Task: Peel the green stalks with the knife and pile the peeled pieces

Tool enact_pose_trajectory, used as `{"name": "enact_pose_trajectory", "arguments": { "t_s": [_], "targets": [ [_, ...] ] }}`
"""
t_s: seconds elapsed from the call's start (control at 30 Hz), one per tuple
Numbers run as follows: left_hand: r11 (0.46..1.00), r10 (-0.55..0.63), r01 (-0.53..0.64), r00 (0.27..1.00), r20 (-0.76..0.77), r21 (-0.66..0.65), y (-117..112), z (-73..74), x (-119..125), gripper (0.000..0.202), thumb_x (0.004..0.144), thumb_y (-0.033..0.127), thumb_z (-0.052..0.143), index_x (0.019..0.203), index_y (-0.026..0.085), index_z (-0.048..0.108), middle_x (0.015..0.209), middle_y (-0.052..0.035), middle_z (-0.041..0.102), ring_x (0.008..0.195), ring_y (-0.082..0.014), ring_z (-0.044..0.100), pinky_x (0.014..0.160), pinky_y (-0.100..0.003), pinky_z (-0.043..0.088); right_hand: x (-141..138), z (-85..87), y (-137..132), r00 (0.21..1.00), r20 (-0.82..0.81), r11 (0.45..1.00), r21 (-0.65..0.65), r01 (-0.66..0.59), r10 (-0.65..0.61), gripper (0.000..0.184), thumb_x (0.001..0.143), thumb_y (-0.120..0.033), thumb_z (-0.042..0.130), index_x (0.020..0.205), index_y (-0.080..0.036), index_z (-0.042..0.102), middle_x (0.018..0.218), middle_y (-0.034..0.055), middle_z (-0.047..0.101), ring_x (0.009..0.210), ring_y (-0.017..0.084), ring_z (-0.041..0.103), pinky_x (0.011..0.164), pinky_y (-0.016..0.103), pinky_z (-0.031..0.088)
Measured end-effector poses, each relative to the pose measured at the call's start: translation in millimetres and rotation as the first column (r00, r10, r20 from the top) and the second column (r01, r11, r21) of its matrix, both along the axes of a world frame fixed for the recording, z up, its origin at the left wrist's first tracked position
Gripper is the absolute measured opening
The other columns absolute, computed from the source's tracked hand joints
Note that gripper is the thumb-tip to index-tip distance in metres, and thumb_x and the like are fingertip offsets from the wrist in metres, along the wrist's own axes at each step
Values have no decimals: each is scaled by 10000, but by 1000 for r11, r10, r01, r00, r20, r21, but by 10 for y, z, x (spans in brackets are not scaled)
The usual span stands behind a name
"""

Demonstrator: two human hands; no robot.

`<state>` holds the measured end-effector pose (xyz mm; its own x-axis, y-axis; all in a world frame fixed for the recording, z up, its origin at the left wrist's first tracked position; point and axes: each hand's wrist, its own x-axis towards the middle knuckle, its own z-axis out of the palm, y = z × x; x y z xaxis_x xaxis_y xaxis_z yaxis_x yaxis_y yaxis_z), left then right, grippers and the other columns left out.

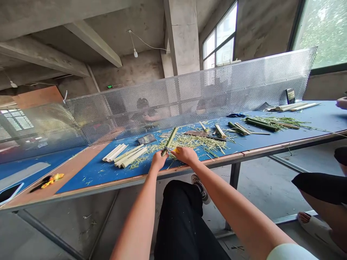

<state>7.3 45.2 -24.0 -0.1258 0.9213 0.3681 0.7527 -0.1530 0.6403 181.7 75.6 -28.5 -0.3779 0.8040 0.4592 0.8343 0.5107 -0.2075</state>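
Hiding a yellow knife handle (176,150), right hand (185,155)

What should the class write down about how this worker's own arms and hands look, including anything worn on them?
The left hand and right hand are bare, with no gloves. The left arm and right arm are bare too, and a short pale sleeve shows at the top of the right arm.

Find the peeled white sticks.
In the head view, the peeled white sticks lie on the blue mat, just left of the person's left hand, with green shavings beside them on the right.
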Motion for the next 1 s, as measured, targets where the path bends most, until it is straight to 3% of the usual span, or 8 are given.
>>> {"name": "enact_pose_trajectory", "arguments": {
  "t_s": [0.13,0.37,0.5,0.63,0.8,1.0],
  "targets": [
    [1000,8,-8,1000,-4,-4,13,-10,-4,209,760,368,569,797,175,642,646,-17,604,544,-131,492,511,-240,302,-3,8,-1,999,-32,999,12,30,-30,539,905,-613,286,893,-190,620,764,86,670,686,186,626,556,229,355],
    [998,-32,26,992,126,51,4,-20,-17,227,732,400,609,720,174,623,616,-19,581,522,-125,460,484,-235,272,14,62,-70,999,9,998,-40,-45,46,511,881,-626,349,908,-207,641,802,89,682,745,194,634,580,231,371],
    [998,-40,31,986,164,62,4,-12,-13,199,711,373,633,694,175,632,558,-7,549,477,-118,430,470,-234,263,13,57,-59,1000,-1,999,-32,7,-7,531,885,-632,325,950,-211,642,829,95,683,758,202,634,609,246,387],
    [999,-16,13,994,104,34,-2,-1,0,166,710,340,629,698,175,636,529,0,527,466,-124,431,482,-242,274,16,31,-3,994,-68,995,-57,80,-84,581,910,-619,248,941,-190,638,829,104,676,715,190,623,586,245,378],
    [1000,-13,10,996,87,30,-13,3,5,180,735,357,602,726,180,634,592,-15,564,511,-136,463,504,-247,293,21,24,1,998,-58,999,-26,-27,25,559,900,-625,288,897,-189,638,783,84,672,693,175,614,562,227,356],
    [999,-15,11,993,119,30,1,-12,-8,179,736,358,612,733,180,635,576,-11,553,482,-126,440,485,-245,275,13,45,-24,999,-33,999,-42,-13,11,538,906,-611,300,925,-189,632,814,90,677,736,180,625,593,230,372]
  ]
}}
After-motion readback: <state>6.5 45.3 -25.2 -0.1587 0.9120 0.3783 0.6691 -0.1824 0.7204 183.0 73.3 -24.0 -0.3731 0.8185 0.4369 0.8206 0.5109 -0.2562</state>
